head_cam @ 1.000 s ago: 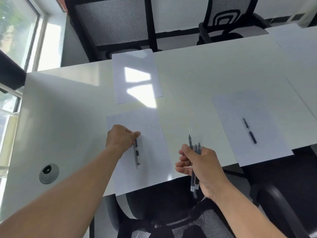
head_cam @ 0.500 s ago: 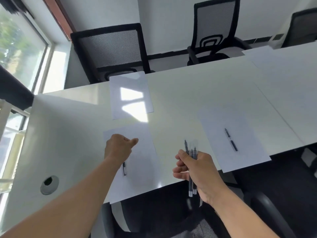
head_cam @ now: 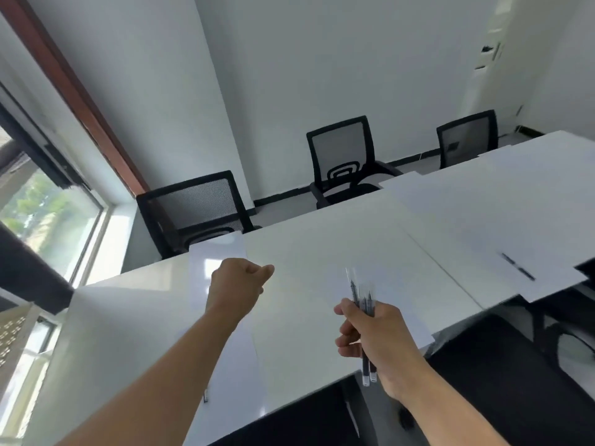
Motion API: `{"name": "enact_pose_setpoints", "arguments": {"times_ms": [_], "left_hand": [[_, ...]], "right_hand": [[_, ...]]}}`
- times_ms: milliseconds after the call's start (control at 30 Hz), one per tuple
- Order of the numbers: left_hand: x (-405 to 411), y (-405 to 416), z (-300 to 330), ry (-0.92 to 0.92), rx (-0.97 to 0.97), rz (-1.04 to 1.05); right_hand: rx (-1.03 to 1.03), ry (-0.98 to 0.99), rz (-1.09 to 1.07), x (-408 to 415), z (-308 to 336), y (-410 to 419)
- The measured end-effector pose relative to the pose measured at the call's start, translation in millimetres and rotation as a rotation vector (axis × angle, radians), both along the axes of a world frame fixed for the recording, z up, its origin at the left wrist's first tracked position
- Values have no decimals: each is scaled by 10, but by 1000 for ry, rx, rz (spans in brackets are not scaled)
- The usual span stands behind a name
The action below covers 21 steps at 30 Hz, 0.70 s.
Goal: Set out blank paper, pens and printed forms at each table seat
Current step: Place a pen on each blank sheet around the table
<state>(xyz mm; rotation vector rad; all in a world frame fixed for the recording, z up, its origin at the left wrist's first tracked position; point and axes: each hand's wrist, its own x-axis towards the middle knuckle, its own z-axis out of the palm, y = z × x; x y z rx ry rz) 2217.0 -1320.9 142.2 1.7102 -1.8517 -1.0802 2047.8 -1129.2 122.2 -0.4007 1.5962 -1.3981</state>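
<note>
Nearest, right hand (head_cam: 376, 336) with fingers wrapped tight round a bunch of pens (head_cam: 363, 304), tips upward, above the table (head_cam: 322, 252) edge. Left hand (head_cam: 240, 280) curled into a loose, empty fist over paper (head_cam: 235, 358). Farther right, one pen (head_cam: 517, 266) lying on another sheet (head_cam: 476, 249). Beyond, black chairs (head_cam: 341, 156).

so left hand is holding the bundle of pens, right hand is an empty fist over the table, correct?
No, the hands are swapped. In the head view the right hand grips the bundle of pens, and the left hand is the closed fist over the table, with nothing visible in it.
</note>
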Motion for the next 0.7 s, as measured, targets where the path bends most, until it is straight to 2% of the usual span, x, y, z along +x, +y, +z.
{"name": "enact_pose_setpoints", "arguments": {"times_ms": [267,467,700], "left_hand": [[-785,674,895,48,-171,-272],[-1222,1391,1519,149,-322,-561],[-1656,2252,1807,268,-382,-805]], "right_hand": [[-85,192,-99,-468,793,587],[-155,314,-324,-544,1417,1304],[-184,435,-517,-514,1885,2186]]}}
